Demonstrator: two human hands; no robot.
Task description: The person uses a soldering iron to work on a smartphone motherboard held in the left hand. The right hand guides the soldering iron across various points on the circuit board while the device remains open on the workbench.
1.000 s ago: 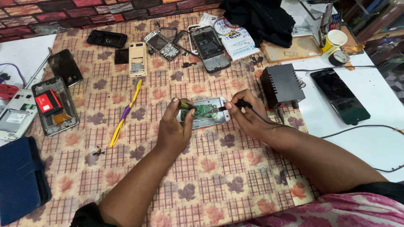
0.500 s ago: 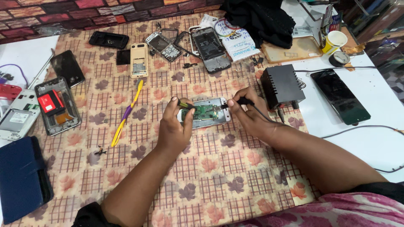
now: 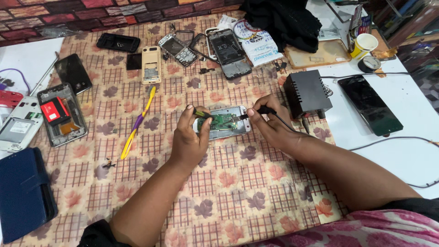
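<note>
one head-worn view, looking steeply down

the only camera sits on the person's head, tilted down and forward over the leaf-patterned checked tablecloth (image 3: 137, 192). it is near enough that both forearms fill the lower frame. a painted brick wall (image 3: 68, 13) lies beyond the cloth's far edge.
</note>
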